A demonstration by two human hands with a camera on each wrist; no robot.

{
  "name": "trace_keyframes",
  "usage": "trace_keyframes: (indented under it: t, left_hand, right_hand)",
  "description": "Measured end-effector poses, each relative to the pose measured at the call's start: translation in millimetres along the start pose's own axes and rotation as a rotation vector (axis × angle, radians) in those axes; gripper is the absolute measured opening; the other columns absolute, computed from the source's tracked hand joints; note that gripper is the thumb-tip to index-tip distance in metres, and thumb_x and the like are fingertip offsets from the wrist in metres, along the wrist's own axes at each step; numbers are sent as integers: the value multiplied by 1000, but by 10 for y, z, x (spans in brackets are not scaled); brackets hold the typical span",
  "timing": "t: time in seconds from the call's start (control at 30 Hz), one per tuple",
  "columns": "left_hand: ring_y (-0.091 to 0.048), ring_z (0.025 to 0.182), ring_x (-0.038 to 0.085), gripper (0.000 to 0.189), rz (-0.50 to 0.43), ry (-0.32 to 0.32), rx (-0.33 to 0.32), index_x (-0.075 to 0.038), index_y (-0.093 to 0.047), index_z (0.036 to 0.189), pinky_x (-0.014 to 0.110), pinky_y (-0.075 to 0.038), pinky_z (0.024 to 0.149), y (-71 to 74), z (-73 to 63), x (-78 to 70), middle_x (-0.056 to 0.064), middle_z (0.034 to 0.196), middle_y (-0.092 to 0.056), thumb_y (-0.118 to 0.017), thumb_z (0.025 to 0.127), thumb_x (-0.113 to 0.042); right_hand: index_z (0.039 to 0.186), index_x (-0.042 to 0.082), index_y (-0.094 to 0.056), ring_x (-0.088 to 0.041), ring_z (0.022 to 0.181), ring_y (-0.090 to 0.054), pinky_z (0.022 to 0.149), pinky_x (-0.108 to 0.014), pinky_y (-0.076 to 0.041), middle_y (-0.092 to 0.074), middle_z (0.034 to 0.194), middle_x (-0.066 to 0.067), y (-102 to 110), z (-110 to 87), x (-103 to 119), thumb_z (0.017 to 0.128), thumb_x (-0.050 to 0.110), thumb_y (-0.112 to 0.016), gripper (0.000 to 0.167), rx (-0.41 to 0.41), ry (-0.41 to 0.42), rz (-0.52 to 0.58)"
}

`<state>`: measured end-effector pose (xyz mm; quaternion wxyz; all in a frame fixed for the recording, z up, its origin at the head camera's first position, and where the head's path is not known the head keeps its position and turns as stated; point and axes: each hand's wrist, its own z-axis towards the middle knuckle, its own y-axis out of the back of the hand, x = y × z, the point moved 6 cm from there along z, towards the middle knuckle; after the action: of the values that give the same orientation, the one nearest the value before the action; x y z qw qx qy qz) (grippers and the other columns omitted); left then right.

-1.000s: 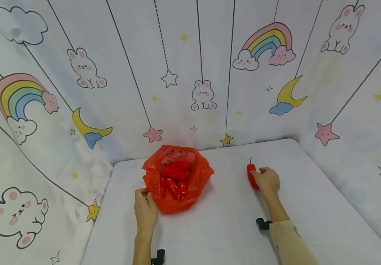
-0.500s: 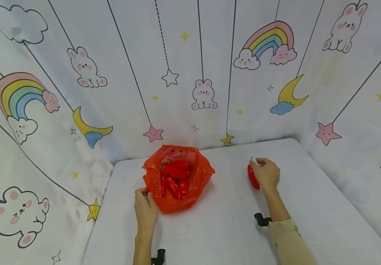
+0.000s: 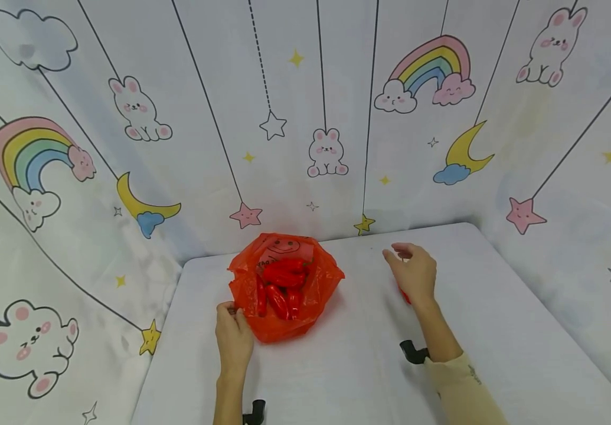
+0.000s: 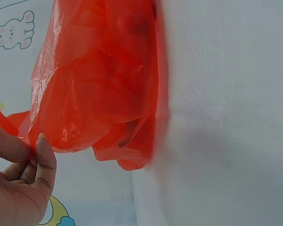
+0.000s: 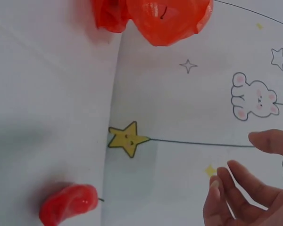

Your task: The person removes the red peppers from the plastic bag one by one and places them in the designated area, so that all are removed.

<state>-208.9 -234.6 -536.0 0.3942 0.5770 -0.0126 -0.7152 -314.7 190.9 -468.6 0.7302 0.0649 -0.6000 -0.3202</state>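
Note:
An orange-red plastic bag point(image 3: 326, 283) stands with its mouth spread, several red chili peppers point(image 3: 283, 274) lying inside. My left hand point(image 3: 234, 336) pinches the bag's left edge between thumb and fingers, plainly seen in the left wrist view. My right hand point(image 3: 415, 271) hovers above the table's right side, fingers loosely bent with nothing between them. Beneath it lies a single red chili pepper point(image 5: 71, 203) with a thin dark stem, mostly hidden by the hand in the head view but whole in the right wrist view, apart from the fingers.
A white-covered table point(image 3: 337, 372) holds everything. Behind it and on both sides hangs a white cloth point(image 3: 199, 147) printed with bunnies, stars and rainbows. Black camera mounts point(image 3: 414, 352) jut from both wrists over the table.
My right hand lets go of the lone chili pepper, rises and shifts a little left, leaving it on the table. The left hand and bag stay put.

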Motion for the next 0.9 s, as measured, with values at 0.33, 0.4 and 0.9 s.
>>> trace_keyframes:
  t: [0.33,0.4,0.9]
  left_hand:
    - [-59,92,28,19,2,2,7,7,-49,124,33,-50,75,0,-1,-10,19,106,-60,-51,106,-1]
    - [-59,93,29,19,5,0,3,7,-49,123,33,-50,76,0,-6,-12,19,106,-60,-51,106,0]
    - [-59,92,29,18,5,-11,-9,8,-50,122,33,-50,75,31,-12,-23,20,105,-60,-51,105,2]
  right_hand:
    - [116,8,-77,-30,105,-69,80,-44,-56,-73,116,-9,-45,-107,308,94,30,-78,31,6,105,32]
    - [117,8,-77,-29,105,-68,81,-45,-56,-73,116,-10,-64,-137,372,94,29,-78,31,15,131,36]
    - [117,12,-77,-22,103,-67,88,-44,-60,-73,114,-5,-367,-425,857,92,26,-81,29,107,319,62]
